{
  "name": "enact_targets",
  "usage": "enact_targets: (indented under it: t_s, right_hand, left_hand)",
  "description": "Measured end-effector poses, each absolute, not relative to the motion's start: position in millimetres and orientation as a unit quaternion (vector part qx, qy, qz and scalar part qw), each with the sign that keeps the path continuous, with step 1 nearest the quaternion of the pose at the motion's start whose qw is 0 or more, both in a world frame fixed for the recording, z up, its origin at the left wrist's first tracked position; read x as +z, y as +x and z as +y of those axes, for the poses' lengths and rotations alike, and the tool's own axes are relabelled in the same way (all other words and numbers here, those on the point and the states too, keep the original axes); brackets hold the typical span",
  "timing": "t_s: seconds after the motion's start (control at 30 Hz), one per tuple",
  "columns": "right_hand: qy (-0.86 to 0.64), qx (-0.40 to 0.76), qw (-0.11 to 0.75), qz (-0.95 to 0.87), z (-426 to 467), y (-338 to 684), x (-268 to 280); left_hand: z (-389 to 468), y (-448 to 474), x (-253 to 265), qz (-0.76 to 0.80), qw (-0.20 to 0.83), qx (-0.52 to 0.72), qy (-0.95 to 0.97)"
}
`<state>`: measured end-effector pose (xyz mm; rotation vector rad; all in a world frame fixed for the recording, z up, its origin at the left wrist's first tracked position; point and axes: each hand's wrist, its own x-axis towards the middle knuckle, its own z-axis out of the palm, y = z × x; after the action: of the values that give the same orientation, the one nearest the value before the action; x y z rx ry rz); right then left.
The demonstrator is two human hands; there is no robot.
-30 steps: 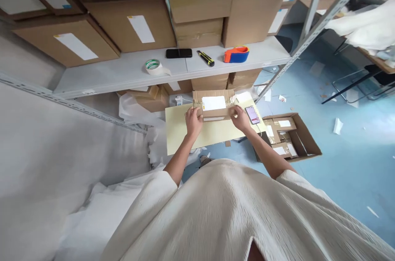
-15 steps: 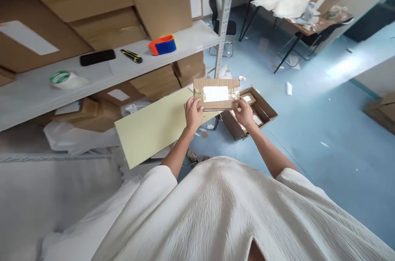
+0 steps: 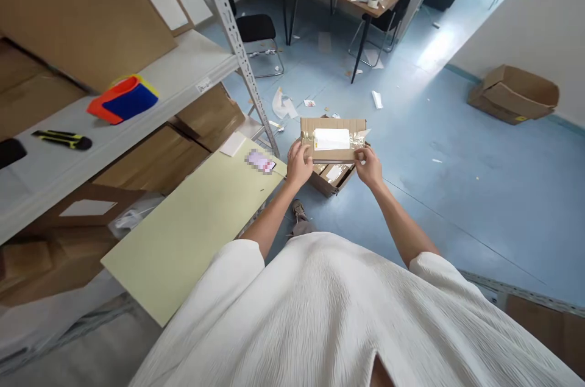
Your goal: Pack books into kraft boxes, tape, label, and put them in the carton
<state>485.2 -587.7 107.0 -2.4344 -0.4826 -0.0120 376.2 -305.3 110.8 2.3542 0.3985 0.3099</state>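
Observation:
A small taped cardboard box (image 3: 334, 153) with a white label on top is held up in front of me. My left hand (image 3: 300, 164) grips its near left corner, thumb on the top face. My right hand (image 3: 369, 166) pinches the near right corner the same way. Below it on the floor stands a larger open carton (image 3: 325, 186) containing smaller labelled boxes; the held box covers much of it. To the left lies a pale yellow board (image 3: 196, 216) with a phone (image 3: 260, 161) near its far end.
A grey metal shelf (image 3: 192, 67) on the left carries cartons, a yellow-black utility knife (image 3: 63, 139) and an orange-blue roll-like item (image 3: 123, 99). Farther off are a cluttered table (image 3: 365, 8), a black chair (image 3: 256, 27) and an open carton (image 3: 514, 94). Paper scraps litter the blue floor.
My view has swung to the right, so shelf and board sit farther left. Both hands keep hold of the box, which is now over more of the open carton. The phone has come into view.

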Motion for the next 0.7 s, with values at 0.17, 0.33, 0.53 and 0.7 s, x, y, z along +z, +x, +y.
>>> enact_targets:
  t_s: [0.17,0.33,0.53,0.7]
  right_hand:
    - [-0.939,0.014,0.324,-0.113,-595.6,518.6,78.9]
    - [-0.955,0.046,0.289,-0.051,-585.4,541.8,46.8]
    - [-0.961,0.071,0.265,0.03,-567.7,559.2,15.7]
    - [-0.959,0.096,0.262,0.055,-566.1,580.0,-4.4]
  left_hand:
    - [-305.9,433.5,78.9,0.11,0.379,0.049,0.918]
    - [-293.4,476.3,47.5,0.091,0.393,-0.045,0.914]
    - [-281.9,506.7,16.6,0.09,0.426,-0.125,0.892]
    - [-282.9,524.0,-13.4,0.099,0.443,-0.183,0.872]
